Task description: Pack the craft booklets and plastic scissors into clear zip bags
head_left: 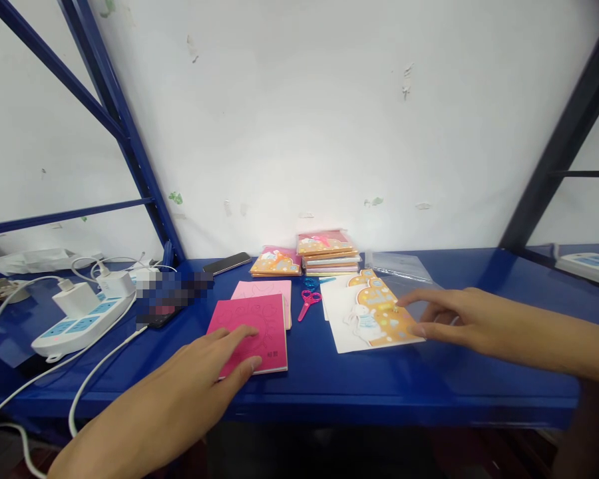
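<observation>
A person works two-handed at a blue counter (429, 382), the left hand (212, 366) resting on a magenta booklet (254, 326) and the right hand (454, 319) at the edge of an illustrated sheet (369, 326). With the pink scissors (304, 309) as the dial's centre, the booklet lies at eight o'clock, overlapping pale pink paper (263, 288), and the illustrated sheet at four, overlapping a second sheet (332, 293). The left grip is loose, its fingers spread on the cover rather than wrapped around it; the right grip stands parted, thumb and forefinger clear of each other, though whether either fingertip presses the sheet I cannot tell from where I stand. The overlap looks the likeliest source of trouble: a pinch too deep could drag both sheets together, and a hurried one could crease the thin edge. Under the left palm, uneven pressure might skid the booklet off the paper beneath, toward the counter's nearby front lip at six o'clock. A broad sweep between the hands could knock the scissors, while at nine, the white cable (80, 392) near the left forearm could snag a sleeveless wrist on withdrawal.
</observation>
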`<state>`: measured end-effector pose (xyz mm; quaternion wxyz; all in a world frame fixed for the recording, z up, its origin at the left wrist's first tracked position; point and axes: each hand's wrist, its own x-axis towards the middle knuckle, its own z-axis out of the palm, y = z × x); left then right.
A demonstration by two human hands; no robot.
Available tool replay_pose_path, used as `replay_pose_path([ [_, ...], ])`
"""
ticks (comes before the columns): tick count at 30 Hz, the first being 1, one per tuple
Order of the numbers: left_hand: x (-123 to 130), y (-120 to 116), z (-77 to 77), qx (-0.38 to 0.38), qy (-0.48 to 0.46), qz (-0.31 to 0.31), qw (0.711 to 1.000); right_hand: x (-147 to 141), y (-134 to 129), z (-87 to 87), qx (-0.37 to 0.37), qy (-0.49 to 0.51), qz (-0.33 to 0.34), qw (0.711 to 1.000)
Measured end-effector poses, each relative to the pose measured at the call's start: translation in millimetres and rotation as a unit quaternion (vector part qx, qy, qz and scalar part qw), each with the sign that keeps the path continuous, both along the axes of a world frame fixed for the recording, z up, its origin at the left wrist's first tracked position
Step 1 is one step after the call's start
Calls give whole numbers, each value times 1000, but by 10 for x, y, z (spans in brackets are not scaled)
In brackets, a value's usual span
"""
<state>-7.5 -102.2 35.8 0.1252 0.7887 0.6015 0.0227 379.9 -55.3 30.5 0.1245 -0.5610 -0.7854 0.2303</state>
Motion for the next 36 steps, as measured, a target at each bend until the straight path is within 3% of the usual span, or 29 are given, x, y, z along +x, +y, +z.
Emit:
replay_pose_path([
  [7, 45, -46, 64, 31, -3, -21, 999, 11, 18, -27, 13, 0, 20, 1000],
  [15, 57, -5, 56, 12, 5, 4, 1000, 93, 80, -138, -47, 27, 22, 998],
  [23, 76, -21, 74, 20, -1, 21, 1000, 6, 5, -60, -27, 3, 28, 999],
  [28, 30, -24, 36, 41, -25, -13, 999, -47, -22, 1, -15, 3, 27, 1000],
  [32, 12, -62, 85, 93, -52, 21, 994, -95, -76, 91, 8, -4, 21, 1000],
  [34, -97, -127, 38, 120, -62, 43, 990, -144, -134, 157, 28, -9, 12, 999],
  [36, -339, -229, -153, 151, -76, 66, 983, -224, -218, 228, 71, -2, 5, 997],
])
